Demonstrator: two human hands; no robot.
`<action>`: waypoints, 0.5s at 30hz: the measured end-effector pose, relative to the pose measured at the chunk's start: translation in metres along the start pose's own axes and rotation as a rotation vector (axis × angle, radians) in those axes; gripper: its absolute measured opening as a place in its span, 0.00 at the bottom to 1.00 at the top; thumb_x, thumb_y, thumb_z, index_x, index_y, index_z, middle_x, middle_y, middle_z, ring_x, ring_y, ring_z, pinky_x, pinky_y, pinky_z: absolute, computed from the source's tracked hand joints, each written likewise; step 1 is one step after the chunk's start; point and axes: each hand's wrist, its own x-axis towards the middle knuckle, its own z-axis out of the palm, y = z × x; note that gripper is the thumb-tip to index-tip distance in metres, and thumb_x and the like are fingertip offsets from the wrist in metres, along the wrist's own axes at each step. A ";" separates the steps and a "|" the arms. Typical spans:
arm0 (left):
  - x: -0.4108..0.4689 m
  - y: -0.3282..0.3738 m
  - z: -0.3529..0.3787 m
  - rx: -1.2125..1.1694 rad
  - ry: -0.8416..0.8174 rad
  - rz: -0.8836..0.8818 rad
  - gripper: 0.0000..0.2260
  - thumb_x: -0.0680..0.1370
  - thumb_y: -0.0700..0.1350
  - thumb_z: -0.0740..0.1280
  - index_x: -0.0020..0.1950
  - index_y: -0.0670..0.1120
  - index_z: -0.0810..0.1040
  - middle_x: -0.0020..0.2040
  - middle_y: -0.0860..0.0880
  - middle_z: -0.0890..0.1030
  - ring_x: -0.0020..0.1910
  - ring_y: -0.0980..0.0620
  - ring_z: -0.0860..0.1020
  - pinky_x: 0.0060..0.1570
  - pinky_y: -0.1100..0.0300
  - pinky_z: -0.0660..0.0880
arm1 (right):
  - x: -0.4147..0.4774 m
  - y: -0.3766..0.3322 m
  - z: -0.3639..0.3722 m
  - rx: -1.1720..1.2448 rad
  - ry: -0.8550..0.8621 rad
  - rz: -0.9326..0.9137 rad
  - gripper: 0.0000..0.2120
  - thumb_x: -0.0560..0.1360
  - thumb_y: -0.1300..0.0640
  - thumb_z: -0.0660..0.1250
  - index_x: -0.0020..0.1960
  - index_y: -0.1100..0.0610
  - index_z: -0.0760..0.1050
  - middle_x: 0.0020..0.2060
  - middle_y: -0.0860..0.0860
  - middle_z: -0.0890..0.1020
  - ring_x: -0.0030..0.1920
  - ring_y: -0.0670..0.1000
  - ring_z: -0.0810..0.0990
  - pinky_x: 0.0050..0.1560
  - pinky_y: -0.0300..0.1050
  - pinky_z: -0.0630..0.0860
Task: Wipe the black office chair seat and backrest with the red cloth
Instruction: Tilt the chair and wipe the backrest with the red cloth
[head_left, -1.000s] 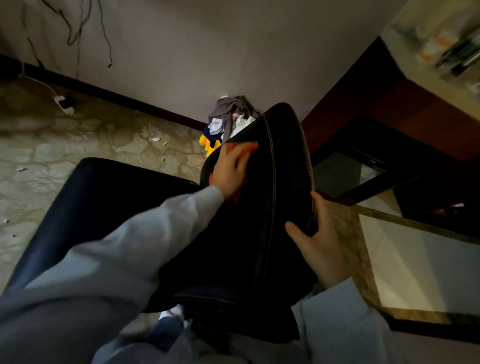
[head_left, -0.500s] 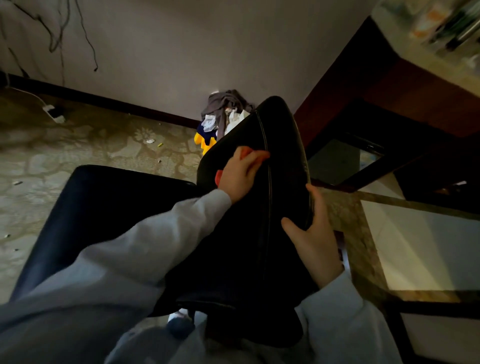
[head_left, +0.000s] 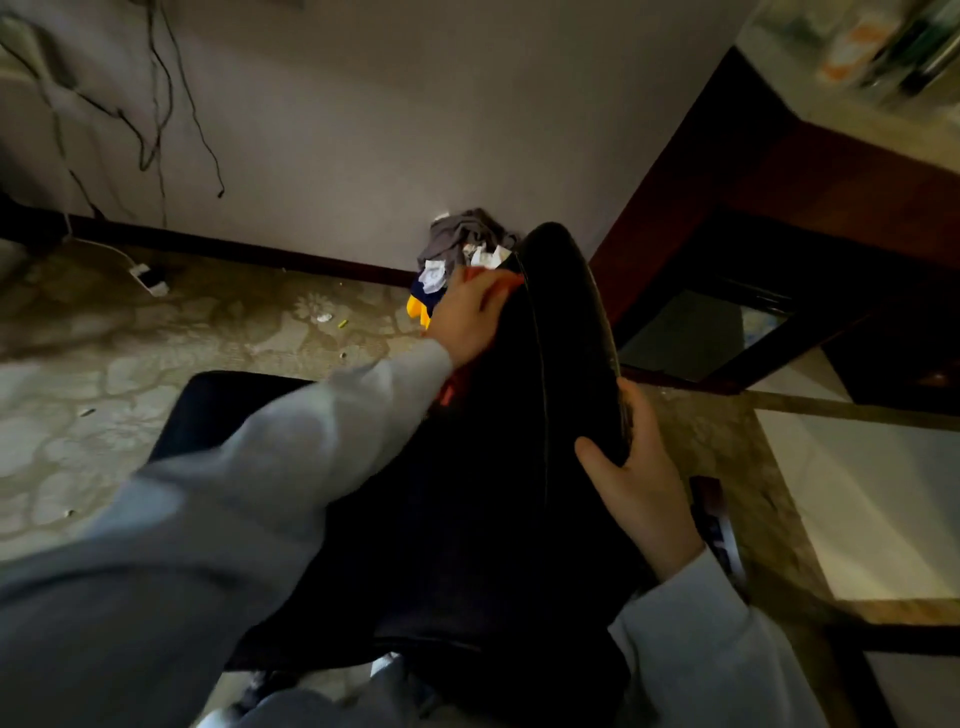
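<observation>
Left grip (head_left: 470, 317): fingers laid flat, pressing the red cloth (head_left: 451, 388) against the upper backrest (head_left: 498, 493), near its top edge; motion-blurred.
Right grip (head_left: 641, 486): clasps the backrest's right edge, thumb in front, fingers round behind.
Red cloth: under the left palm, one end showing below the wrist.
Seat (head_left: 218, 410): black, left of the backrest.
Surroundings: clothes pile (head_left: 460, 249) on the patterned floor (head_left: 156, 338) by the wall.

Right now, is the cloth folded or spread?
Cannot tell. The left hand covers the cloth; only red edges show on the backrest.
</observation>
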 end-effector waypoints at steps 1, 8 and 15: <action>0.018 0.000 0.000 0.029 0.002 -0.029 0.12 0.79 0.39 0.60 0.62 0.41 0.77 0.59 0.36 0.75 0.63 0.40 0.69 0.61 0.64 0.61 | 0.009 -0.004 -0.001 -0.020 -0.004 -0.012 0.28 0.76 0.58 0.64 0.71 0.46 0.58 0.62 0.45 0.73 0.61 0.47 0.73 0.60 0.47 0.72; 0.088 -0.014 0.019 0.240 -0.152 -0.147 0.16 0.78 0.41 0.61 0.66 0.44 0.74 0.66 0.36 0.69 0.66 0.40 0.68 0.65 0.58 0.62 | 0.059 -0.014 0.001 -0.093 -0.020 -0.017 0.32 0.76 0.55 0.64 0.74 0.47 0.52 0.65 0.50 0.71 0.62 0.51 0.73 0.64 0.51 0.70; 0.088 -0.019 0.027 0.385 -0.170 -0.068 0.17 0.78 0.38 0.60 0.66 0.45 0.74 0.68 0.37 0.66 0.65 0.38 0.69 0.63 0.58 0.63 | 0.059 -0.009 0.002 -0.066 -0.003 -0.053 0.31 0.75 0.58 0.64 0.72 0.45 0.55 0.59 0.48 0.74 0.56 0.48 0.75 0.56 0.46 0.73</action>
